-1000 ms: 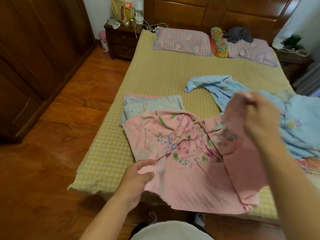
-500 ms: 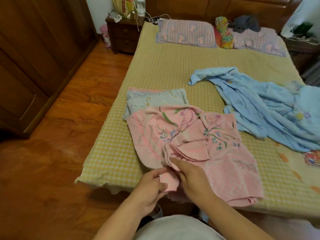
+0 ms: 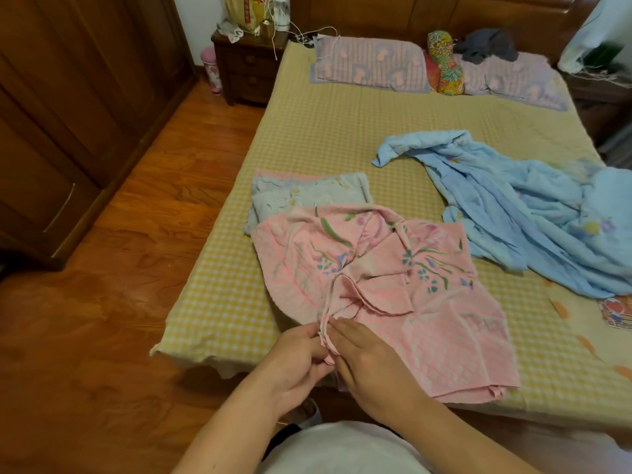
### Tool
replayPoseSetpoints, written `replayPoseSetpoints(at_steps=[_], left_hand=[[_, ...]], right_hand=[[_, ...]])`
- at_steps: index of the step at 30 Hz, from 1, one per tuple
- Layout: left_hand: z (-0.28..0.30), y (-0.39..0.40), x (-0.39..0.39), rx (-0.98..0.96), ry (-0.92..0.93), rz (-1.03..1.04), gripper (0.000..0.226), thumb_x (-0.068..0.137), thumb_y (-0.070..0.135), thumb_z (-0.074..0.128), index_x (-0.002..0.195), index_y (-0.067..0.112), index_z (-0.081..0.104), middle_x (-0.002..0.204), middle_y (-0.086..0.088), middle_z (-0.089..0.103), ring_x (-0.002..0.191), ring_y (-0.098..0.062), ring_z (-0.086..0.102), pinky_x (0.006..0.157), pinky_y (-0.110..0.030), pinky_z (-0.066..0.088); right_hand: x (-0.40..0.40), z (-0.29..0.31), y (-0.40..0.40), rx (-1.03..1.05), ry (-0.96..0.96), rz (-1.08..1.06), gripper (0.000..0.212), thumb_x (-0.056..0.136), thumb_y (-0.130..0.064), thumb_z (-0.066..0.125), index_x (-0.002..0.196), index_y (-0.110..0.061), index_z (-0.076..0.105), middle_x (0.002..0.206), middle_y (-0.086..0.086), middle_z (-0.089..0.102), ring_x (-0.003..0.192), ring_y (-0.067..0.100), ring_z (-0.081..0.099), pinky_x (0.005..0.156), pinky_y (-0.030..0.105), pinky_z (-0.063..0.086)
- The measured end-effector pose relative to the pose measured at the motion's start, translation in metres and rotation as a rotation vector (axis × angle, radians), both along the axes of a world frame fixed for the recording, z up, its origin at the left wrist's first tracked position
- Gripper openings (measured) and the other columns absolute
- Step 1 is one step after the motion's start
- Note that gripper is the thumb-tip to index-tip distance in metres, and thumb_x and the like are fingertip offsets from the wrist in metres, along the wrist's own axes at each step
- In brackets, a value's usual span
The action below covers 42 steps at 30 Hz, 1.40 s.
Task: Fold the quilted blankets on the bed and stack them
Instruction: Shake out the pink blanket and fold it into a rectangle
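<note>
floor (image 3: 102,319): wood | wardrobe (image 3: 68,114): left | nightstand (image 3: 249,70): far | headboard (image 3: 427,15): wood

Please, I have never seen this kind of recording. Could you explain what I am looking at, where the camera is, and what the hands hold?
There is no machine here: a person wears one camera on the head, looking forward and down at their own bare hands. The left hand and the right hand together pinch a bunched edge of a crumpled pink floral quilted blanket. It lies on a bed with a yellow checked sheet. Behind it rests a folded grey-blue blanket. To the right lies an unfolded light blue blanket. Two striped lilac pillows are at the headboard.
</note>
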<state>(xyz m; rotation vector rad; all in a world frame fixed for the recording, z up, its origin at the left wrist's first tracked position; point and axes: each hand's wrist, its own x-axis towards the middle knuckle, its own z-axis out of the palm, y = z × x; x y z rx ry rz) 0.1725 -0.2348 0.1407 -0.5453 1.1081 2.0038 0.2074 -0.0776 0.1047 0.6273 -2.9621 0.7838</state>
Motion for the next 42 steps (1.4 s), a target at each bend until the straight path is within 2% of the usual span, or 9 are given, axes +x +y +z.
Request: replayPoseSetpoints(at_steps=[8,17,20,25,31,35,37,40,42], left_hand=[[0.003,0.010,0.003,-0.030,0.084,-0.103,0.061,0.085,-0.023,0.036,0.126,0.008,0.067,0.125,-0.018,0.070,0.109,-0.022,0.067,0.092,-0.030,0.054],[0.003,0.020,0.010,0.033,0.160,-0.175,0.079,0.056,-0.014,0.040,0.122,0.015,0.072,0.116,-0.026,0.061,0.085,-0.024,0.059,0.063,-0.028,0.045],[0.004,0.018,0.006,0.216,0.076,-0.125,0.075,0.060,-0.007,0.046,0.130,0.008,0.068,0.132,-0.021,0.062,0.112,-0.027,0.061,0.093,-0.034,0.046],[0.003,0.011,-0.005,0.294,-0.001,-0.167,0.074,0.068,0.019,0.063,0.139,0.001,0.057,0.127,-0.015,0.051,0.103,-0.023,0.053,0.099,-0.036,0.036],[0.006,0.011,-0.014,0.272,0.059,-0.304,0.068,0.078,0.027,0.053,0.142,0.007,0.056,0.131,-0.011,0.053,0.114,-0.027,0.044,0.105,-0.037,0.031],[0.015,0.011,-0.023,0.082,0.292,-0.458,0.069,0.072,0.013,0.048,0.140,0.014,0.059,0.141,-0.001,0.057,0.129,-0.017,0.053,0.102,-0.027,0.038],[0.017,0.020,-0.030,-0.278,0.602,-0.582,0.060,0.075,0.013,0.053,0.132,0.028,0.063,0.131,0.005,0.065,0.127,-0.012,0.057,0.103,-0.027,0.044],[0.021,0.045,-0.059,-0.939,1.131,-0.686,0.042,0.084,0.042,0.070,0.125,0.040,0.058,0.129,0.009,0.040,0.130,-0.015,0.036,0.112,-0.034,0.035],[0.045,0.069,-0.088,-0.888,1.325,-0.581,0.026,0.085,0.047,0.070,0.108,0.037,0.063,0.146,0.009,0.026,0.141,-0.016,0.021,0.117,-0.038,0.027]], right_hand=[[0.004,0.008,0.002,-0.005,-0.089,-0.095,0.051,0.106,-0.037,0.031,0.143,-0.011,0.054,0.146,0.001,0.053,0.137,0.016,0.045,0.119,0.014,0.016],[0.013,0.012,0.005,0.053,-0.093,-0.116,0.056,0.107,-0.036,0.024,0.144,-0.002,0.049,0.149,0.012,0.049,0.140,0.023,0.041,0.121,0.019,0.010],[0.018,0.009,0.008,0.124,-0.055,-0.068,0.061,0.100,-0.035,0.038,0.150,0.000,0.039,0.157,0.015,0.037,0.148,0.024,0.031,0.122,0.026,0.009],[0.018,0.006,0.022,0.165,0.015,-0.018,0.065,0.087,-0.024,0.054,0.146,0.001,0.045,0.152,0.017,0.043,0.142,0.028,0.040,0.119,0.035,0.028],[0.008,0.008,0.025,0.010,0.226,-0.112,0.040,0.098,-0.016,0.042,0.127,-0.001,0.067,0.131,0.011,0.065,0.123,0.025,0.059,0.108,0.036,0.044],[-0.002,0.023,0.031,-0.309,0.107,-0.344,0.040,0.088,-0.014,0.048,0.118,-0.019,0.072,0.118,-0.005,0.072,0.112,-0.002,0.059,0.104,0.016,0.042],[-0.008,0.035,0.035,-0.462,-0.011,-0.514,0.043,0.084,-0.011,0.049,0.109,-0.040,0.069,0.109,-0.025,0.070,0.106,-0.010,0.060,0.096,0.018,0.047],[-0.028,0.076,0.054,-0.541,-0.016,-0.589,0.057,0.085,0.007,0.052,0.099,-0.046,0.065,0.102,-0.031,0.069,0.100,-0.008,0.063,0.089,0.016,0.048],[-0.046,0.124,0.076,-0.561,0.040,-0.566,0.061,0.083,0.018,0.051,0.100,-0.038,0.068,0.100,-0.024,0.071,0.098,-0.004,0.064,0.086,0.014,0.048]])
